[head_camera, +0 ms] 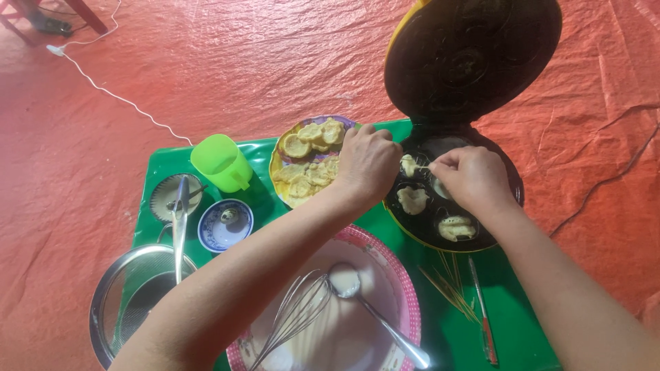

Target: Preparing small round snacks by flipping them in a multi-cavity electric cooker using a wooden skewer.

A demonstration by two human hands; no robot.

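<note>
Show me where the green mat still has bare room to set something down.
Bare green mat lies right of the skewers, below the cake maker. The left side is crowded: cup, small bowl, strainer, batter bowl and plate.

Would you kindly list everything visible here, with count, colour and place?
cake maker: one, black, lid open, right
small cakes: several, pale, in its moulds
plate: one, holding yellow cakes, centre
cup: one, green, left
small bowl: one, blue-white, left
sieve: one, metal, lower left
batter bowl: one, pink rim, holding whisk and ladle
skewers: several, lower right
mat: green
left hand: over the maker
right hand: over the maker
</note>
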